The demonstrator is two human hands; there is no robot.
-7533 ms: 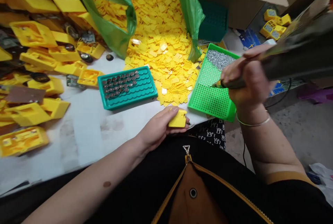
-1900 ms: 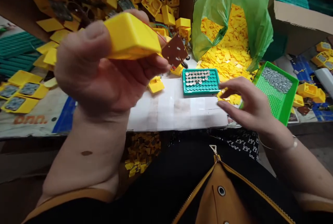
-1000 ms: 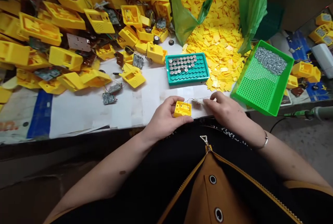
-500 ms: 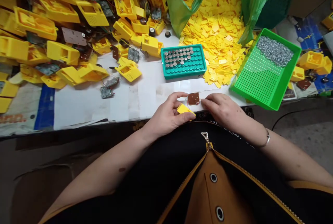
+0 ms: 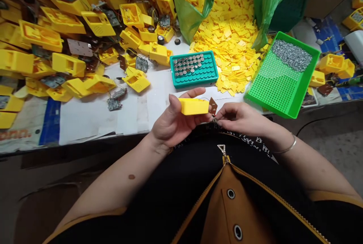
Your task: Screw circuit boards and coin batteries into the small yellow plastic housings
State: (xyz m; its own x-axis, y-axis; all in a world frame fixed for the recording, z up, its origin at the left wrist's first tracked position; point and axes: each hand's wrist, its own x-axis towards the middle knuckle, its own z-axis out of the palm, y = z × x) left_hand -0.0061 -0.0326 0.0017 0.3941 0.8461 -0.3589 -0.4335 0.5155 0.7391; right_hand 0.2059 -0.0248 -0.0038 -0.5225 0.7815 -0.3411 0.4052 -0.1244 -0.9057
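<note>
My left hand is closed around a yellow plastic housing, its smooth side turned up towards me. Just right of the housing a small brown circuit board stands tilted, with thin wires near it. My right hand has thumb and forefinger pinched together below the board's right edge. A small dark piece shows at those fingertips, too small to name. Beyond both hands lies a teal tray with rows of round hollows, many holding silvery button cells.
A heap of yellow housings with wired parts covers the left side. Small flat yellow pieces spill from a green bag. At right a green perforated basket holds small metal parts. The table's front edge runs close before me.
My left hand has lifted and turned the yellow housing so its side faces up. The brown board has tilted from flat to steep. My right hand has moved slightly closer to the left.
</note>
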